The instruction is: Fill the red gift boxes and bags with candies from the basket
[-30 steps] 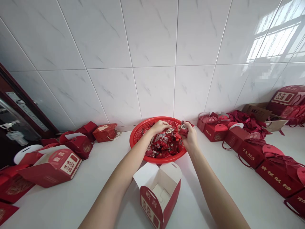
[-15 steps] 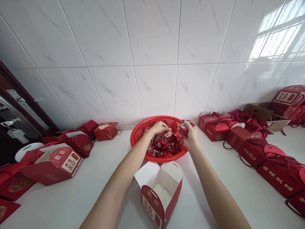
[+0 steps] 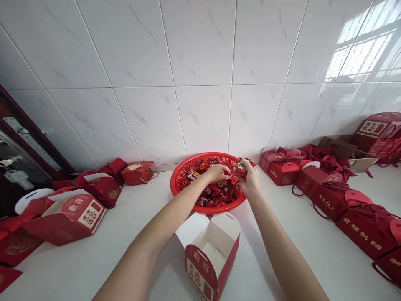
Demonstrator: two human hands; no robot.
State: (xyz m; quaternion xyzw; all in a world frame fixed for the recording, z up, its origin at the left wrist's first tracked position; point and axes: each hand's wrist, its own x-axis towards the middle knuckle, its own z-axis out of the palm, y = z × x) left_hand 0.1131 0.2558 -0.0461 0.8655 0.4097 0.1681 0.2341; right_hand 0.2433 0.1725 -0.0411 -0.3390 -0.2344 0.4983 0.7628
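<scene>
A red plastic basket (image 3: 176, 184) of wrapped candies (image 3: 216, 191) stands against the wall at the centre. My left hand (image 3: 219, 173) is over the candies with its fingers curled together near my right hand; what its fingertips hold, if anything, is too small to name. Over the basket's right rim, my right hand (image 3: 250, 177) is closed on red-wrapped candy (image 3: 241, 167). Below the basket an open red gift box (image 3: 226, 267) stands between my forearms, its white flaps spread and its visible inside bare.
Red gift boxes (image 3: 108, 190) line the left side, one open and tilted. Another row of boxes (image 3: 332, 200) with cords runs down the right. Behind it lie dark red ribbons (image 3: 322, 159) and an open cardboard box (image 3: 338, 146). A tiled wall rises behind.
My left hand has moved right over the candies, closer to my right hand, and the light-labelled candy at its fingertips no longer shows. My right hand keeps its hold. The view has shifted slightly.
</scene>
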